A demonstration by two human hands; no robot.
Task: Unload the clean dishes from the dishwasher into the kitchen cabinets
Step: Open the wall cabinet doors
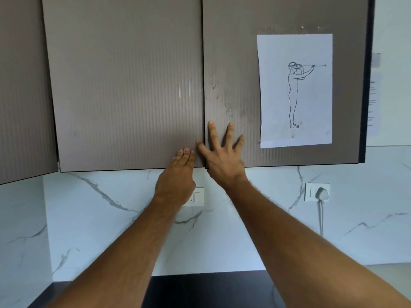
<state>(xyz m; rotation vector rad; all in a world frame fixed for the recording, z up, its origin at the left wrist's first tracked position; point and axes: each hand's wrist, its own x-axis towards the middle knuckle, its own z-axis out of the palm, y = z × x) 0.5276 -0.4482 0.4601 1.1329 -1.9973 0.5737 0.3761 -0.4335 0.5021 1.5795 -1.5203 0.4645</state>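
Matt, finely ribbed brown cabinet doors, a white paper sheet, glossy veined marble backsplash, dark countertop.

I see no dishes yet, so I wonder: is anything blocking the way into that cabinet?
Yes: both cabinet doors, left door and right door, are closed. The left hand and right hand rest flat on them.

Two cabinet doors hang side by side above the wall, the left door meeting the right door along a seam in the middle. A sheet of paper is stuck on the right door, toward its right edge. The left hand lies on the bottom corner of the left door, just beside the seam; the right hand lies flat on the right door, just across it. Below the doors, a switch plate sits on the wall behind the left hand, and a socket with a plug sits farther right. A counter lies below, under the forearms.
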